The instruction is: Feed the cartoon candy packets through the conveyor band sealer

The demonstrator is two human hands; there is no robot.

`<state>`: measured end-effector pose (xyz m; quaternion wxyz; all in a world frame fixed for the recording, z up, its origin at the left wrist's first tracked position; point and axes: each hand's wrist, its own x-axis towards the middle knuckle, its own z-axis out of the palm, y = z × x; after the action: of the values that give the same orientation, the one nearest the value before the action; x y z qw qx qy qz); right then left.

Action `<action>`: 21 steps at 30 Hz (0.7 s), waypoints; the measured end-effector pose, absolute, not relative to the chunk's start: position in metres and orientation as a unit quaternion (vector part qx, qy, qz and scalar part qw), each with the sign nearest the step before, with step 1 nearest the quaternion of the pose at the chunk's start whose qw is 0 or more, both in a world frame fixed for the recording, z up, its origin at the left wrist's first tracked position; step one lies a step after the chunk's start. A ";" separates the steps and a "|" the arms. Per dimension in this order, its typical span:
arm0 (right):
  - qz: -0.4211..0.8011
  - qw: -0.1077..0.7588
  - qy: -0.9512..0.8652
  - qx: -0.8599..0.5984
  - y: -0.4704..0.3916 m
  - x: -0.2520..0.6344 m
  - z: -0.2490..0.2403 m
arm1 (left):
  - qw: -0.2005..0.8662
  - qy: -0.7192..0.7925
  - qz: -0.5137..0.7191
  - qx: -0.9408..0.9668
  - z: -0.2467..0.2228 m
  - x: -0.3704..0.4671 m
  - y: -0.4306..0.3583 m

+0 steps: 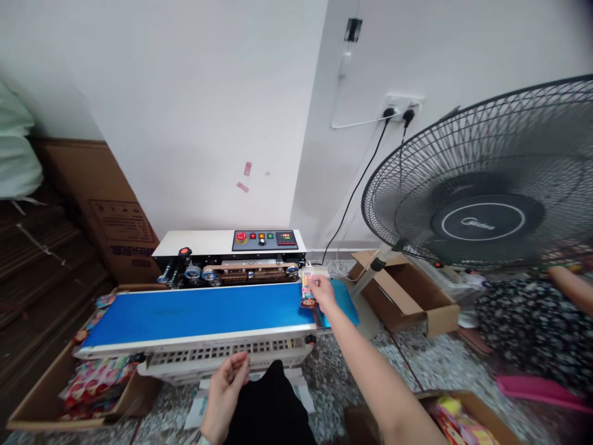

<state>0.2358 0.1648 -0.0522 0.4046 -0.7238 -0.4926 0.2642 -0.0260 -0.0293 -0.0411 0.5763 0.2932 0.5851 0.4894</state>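
packet (pixel 306 292): at blue belt (pixel 199 312)'s 3 o'clock end
right hand (pixel 323 292): pinching packet
left hand (pixel 227 389): fingertips pressed together, belt's 6 o'clock

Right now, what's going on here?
The person's right hand holds a small packet at the right end of the blue belt. The left hand hovers in front, with nothing visible in it. More packets lie in a box below the belt's left end. The machine's display is lit.

Blue belt (pixel 199 312) w/ white edge, black fan (pixel 482 222), pink stool (pixel 540 390), b&w floral-print clothing (pixel 514 327).
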 end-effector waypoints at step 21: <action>0.163 0.180 -0.596 -0.766 -0.067 0.389 0.036 | 0.483 0.634 0.348 0.494 -0.030 -0.032 -0.031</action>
<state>0.3885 -0.0671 0.0362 0.1805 -0.7656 -0.5956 0.1628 -0.0318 -0.0308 -0.0299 0.4827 0.4943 0.6337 0.3480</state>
